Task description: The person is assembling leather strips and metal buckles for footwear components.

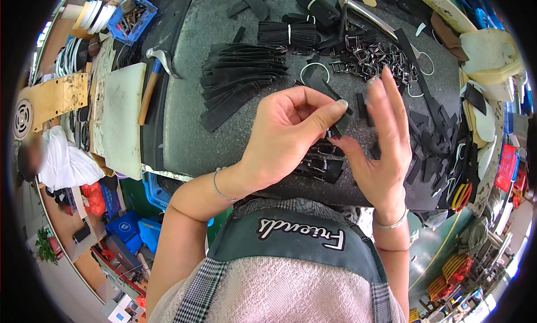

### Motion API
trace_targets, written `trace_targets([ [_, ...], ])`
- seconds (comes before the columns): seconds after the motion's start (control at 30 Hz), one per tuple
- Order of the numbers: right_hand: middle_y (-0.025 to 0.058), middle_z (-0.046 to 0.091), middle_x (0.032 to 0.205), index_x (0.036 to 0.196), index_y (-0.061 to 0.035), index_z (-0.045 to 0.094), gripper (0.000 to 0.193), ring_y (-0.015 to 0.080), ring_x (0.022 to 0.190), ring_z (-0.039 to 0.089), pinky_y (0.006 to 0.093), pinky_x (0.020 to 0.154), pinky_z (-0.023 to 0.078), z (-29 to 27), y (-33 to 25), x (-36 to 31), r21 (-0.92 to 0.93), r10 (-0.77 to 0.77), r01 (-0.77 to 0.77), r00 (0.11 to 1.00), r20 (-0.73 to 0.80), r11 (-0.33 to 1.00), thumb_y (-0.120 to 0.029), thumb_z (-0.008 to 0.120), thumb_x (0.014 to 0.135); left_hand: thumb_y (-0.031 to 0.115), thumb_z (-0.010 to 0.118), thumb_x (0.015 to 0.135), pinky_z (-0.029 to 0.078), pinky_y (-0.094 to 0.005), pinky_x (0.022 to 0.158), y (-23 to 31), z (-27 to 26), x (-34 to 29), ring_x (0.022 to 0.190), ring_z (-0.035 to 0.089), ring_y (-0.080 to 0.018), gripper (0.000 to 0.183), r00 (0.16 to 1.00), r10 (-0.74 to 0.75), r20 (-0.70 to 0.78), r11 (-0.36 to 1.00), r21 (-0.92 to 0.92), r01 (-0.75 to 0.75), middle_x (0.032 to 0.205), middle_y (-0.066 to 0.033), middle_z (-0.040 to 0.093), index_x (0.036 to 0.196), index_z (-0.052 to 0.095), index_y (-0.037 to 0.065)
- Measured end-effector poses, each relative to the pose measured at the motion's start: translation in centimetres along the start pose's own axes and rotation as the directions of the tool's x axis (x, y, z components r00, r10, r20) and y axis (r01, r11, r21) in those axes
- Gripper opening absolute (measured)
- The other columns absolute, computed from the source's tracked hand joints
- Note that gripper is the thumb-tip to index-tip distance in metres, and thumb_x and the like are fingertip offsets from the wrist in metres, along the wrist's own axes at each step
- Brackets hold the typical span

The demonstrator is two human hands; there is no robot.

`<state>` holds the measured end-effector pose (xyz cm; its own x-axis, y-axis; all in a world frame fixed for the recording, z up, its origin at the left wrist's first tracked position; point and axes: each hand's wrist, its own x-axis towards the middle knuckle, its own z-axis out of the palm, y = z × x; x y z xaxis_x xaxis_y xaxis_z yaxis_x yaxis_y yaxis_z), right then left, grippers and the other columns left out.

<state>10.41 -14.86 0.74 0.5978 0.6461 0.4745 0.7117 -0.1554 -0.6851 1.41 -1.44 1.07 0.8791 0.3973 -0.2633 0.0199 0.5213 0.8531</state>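
Near the front edge of the bench, my left hand pinches a dark strip; my right hand is spread, thumb beside it.

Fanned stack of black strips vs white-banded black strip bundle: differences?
The fanned stack of flat black strips spreads out, no tie visible; the compact black strip bundle has a white band. The stack covers more of the dark gray tabletop than the bundle. Both are black.

Blue plastic basket: upper left, jumbled small tools inside.
Wooden-handled metal hammer: beside flat white rectangular board.
Green leafy plant: far left, low.
Off-white plastic container: upper right.
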Motion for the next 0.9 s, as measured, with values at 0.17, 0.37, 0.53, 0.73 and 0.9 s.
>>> trace_targets([
  [0.17, 0.0142, 0.058, 0.12, 0.092, -0.0122, 0.071, 0.036, 0.0321, 0.107, 0.058, 0.0405, 0.086, 0.049, -1.6, 0.8, 0.8, -0.258, -0.386, 0.396, 0.918, 0.092, 0.881, -0.005, 0.071, 0.057, 0.012, 0.065, 0.086, 0.038, -0.0166, 0.053, 0.1, -0.7, 0.2, 0.059, 0.048, -0.0018, 0.012, 0.988, -0.135, 0.081, 0.983, -0.116, 0.144, 0.072, 0.0027, 0.058, 0.088, 0.063, 0.0],
  [0.37, 0.0071, 0.057, 0.093, 0.08, -0.007, 0.064, 0.023, 0.0302, 0.098, 0.049, 0.0377, 0.085, 0.039, -1.3, -0.8, 0.8, -0.285, -0.277, 0.288, 0.958, 0.081, 0.914, -0.005, 0.071, 0.058, 0.01, 0.061, 0.088, 0.037, -0.0167, 0.056, -1.4, 0.4, -0.1, 0.063, 0.048, -0.0027, 0.008, 1.0, 0.013, -0.014, 0.984, 0.18, -0.01, 0.073, 0.0032, 0.056, 0.088, 0.061, 0.002],
  [0.53, 0.0106, 0.056, 0.103, 0.092, 0.0016, 0.059, 0.019, 0.0217, 0.096, 0.054, 0.0336, 0.084, 0.043, -0.6, -1.0, 0.7, 0.308, 0.255, -0.3, 0.95, 0.178, 0.903, 0.0, 0.068, 0.076, 0.013, 0.056, 0.092, 0.042, -0.0175, 0.059, -0.5, -0.9, 1.1, 0.068, 0.054, -0.0049, 0.01, 0.983, -0.089, 0.158, 0.994, -0.042, 0.097, 0.079, 0.0008, 0.058, 0.093, 0.058, 0.003],
  [0.73, 0.0052, 0.063, 0.083, 0.097, 0.0059, 0.059, 0.016, 0.0089, 0.076, 0.06, 0.0219, 0.069, 0.049, -1.0, 0.5, 0.0, 0.413, 0.535, -0.671, 0.741, 0.405, 0.617, 0.003, 0.064, 0.081, 0.008, 0.06, 0.088, 0.045, -0.0192, 0.058, 0.8, -0.5, 1.3, 0.067, 0.058, -0.007, 0.009, 0.99, -0.093, 0.108, 0.994, 0.068, 0.086, 0.083, -0.0025, 0.063, 0.095, 0.061, 0.002],
  [0.9, 0.0054, 0.066, 0.085, 0.097, 0.0049, 0.063, 0.022, 0.0055, 0.071, 0.057, 0.0196, 0.062, 0.046, -2.9, 0.9, -0.4, 0.416, 0.574, -0.717, 0.697, 0.43, 0.559, 0.001, 0.07, 0.077, 0.002, 0.063, 0.084, 0.046, -0.0193, 0.055, 1.1, -2.4, 1.5, 0.064, 0.06, -0.0095, 0.018, 0.994, -0.089, 0.066, 0.996, 0.033, 0.087, 0.078, -0.0056, 0.064, 0.102, 0.062, -0.001],
])
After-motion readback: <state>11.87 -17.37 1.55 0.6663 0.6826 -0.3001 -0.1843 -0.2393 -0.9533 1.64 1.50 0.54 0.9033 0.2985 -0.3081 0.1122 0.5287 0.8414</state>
